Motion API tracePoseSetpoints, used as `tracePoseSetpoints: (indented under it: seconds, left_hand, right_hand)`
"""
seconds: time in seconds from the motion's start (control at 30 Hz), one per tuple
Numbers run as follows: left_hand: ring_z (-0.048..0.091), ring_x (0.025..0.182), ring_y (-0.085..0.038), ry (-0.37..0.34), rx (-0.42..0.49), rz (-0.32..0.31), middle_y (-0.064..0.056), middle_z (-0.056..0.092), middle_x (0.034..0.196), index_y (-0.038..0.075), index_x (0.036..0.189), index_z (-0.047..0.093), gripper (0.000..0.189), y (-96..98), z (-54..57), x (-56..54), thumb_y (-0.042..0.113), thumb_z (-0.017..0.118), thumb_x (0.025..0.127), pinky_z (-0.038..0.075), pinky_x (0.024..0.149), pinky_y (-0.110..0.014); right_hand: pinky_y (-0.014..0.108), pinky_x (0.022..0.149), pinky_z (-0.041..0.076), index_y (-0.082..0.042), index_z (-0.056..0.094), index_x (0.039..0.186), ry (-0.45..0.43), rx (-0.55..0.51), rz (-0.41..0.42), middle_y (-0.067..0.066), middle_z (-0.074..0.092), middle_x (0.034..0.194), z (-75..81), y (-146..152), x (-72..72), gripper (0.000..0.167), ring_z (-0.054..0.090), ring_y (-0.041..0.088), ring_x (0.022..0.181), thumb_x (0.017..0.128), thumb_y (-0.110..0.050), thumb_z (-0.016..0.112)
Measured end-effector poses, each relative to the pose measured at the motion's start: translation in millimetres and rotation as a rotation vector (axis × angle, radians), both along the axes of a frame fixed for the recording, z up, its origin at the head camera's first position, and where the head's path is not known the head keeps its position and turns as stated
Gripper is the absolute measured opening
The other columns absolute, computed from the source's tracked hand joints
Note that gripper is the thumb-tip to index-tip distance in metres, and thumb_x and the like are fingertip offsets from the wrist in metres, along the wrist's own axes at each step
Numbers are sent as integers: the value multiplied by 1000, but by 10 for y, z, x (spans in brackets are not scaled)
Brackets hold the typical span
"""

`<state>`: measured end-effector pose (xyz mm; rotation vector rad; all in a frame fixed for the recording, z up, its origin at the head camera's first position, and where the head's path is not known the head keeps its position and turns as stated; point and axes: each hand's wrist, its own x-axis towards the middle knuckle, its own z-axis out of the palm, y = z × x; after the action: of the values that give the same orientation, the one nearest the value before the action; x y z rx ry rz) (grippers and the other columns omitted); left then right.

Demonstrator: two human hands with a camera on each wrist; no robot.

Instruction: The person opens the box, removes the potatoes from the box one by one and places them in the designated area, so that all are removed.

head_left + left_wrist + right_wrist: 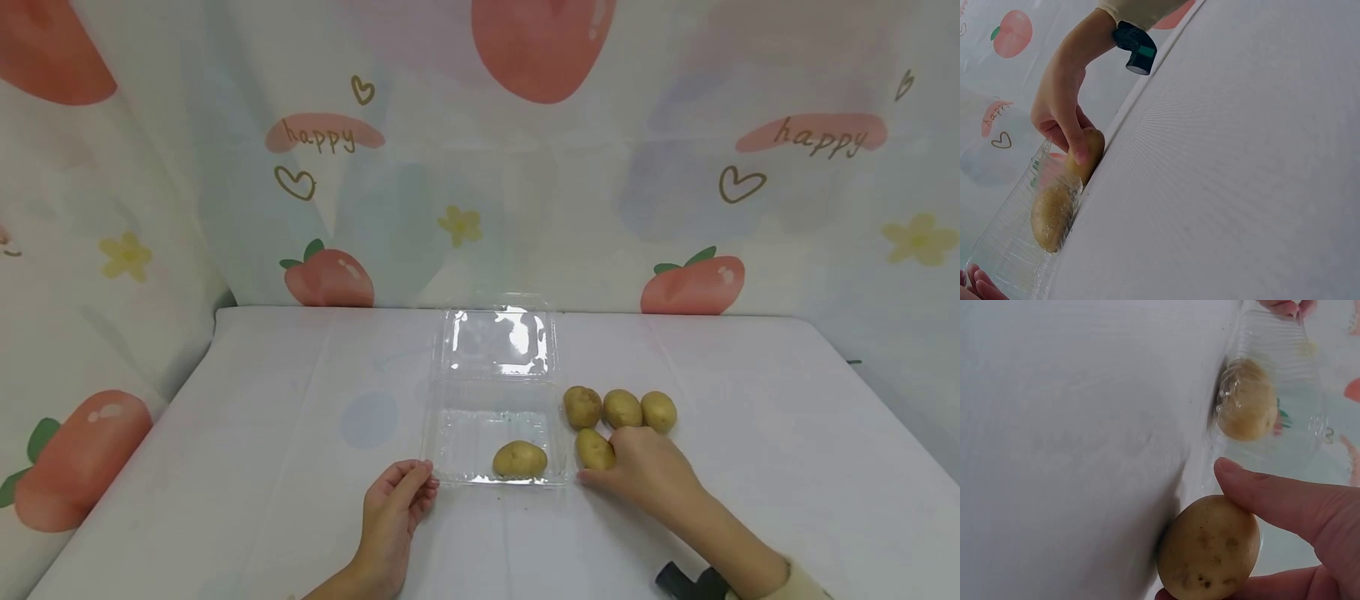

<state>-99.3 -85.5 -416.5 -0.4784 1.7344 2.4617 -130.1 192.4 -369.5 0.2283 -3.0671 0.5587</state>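
Observation:
A clear plastic clamshell box [468, 437] stands on the table with its lid [495, 342] folded back. One potato [520, 459] lies inside, near the front right corner. My left hand [395, 508] pinches the box's front left corner between thumb and fingers. Just right of the box, my right hand [648, 471] grips another potato [595, 450], which appears close up in the right wrist view with dark spots on its skin [1209, 547]. The thumb lies along one side of it and the fingers along the other; the fingertips are partly hidden.
Behind the right hand sit three more potatoes in a row: one at the left [582, 407], one in the middle [622, 409] and one at the right [659, 412]. A white cloth [285, 467] covers the table. A printed curtain [510, 192] hangs along the back edge.

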Motion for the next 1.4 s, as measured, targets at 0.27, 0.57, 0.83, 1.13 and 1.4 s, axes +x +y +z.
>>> tracePoseSetpoints:
  seconds: [0.27, 0.57, 0.83, 1.13, 1.4]
  left_hand:
    - [54, 71, -11, 22, 18, -2, -4, 58, 80, 1, 93, 53, 17, -2, 0, -10, 15, 60, 87, 46, 63, -19]
    - [54, 72, -12, 1, 2, 2, -5, 58, 81, -1, 94, 53, 19, 7, -2, -10, 15, 60, 88, 47, 64, -20]
    - [54, 72, -12, -1, -4, -1, -4, 58, 81, 0, 93, 53, 17, -1, -9, -7, 15, 60, 87, 46, 64, -20]
    - [54, 74, -13, -4, -1, 1, -5, 58, 81, 0, 94, 53, 19, -6, -8, -7, 17, 61, 87, 47, 66, -21]
    - [54, 73, -12, -3, 9, -4, -4, 58, 81, 1, 93, 53, 18, -8, -3, -5, 16, 61, 87, 47, 66, -20]
  right_hand:
    - [29, 40, 29, -12, 43, 52, 35, 57, 2, -1, 40, 50, -3, -77, 0, 45, 36, 13, 45, 66, -38, 77]
    - [29, 38, 30, -10, 43, 55, 68, 64, 1, 0, 40, 51, -32, -111, 31, 43, 37, 14, 45, 68, -35, 75]
    - [29, 37, 29, -10, 42, 53, 88, 78, 7, 1, 39, 51, -38, -123, 47, 45, 36, 14, 44, 69, -36, 75]
    - [29, 38, 29, -11, 41, 53, 75, 104, 13, 1, 39, 52, -20, -142, 57, 47, 36, 15, 45, 71, -39, 75]
    - [30, 39, 30, -11, 41, 53, 65, 118, 19, 1, 39, 51, -7, -167, 80, 45, 37, 16, 46, 73, -36, 73]
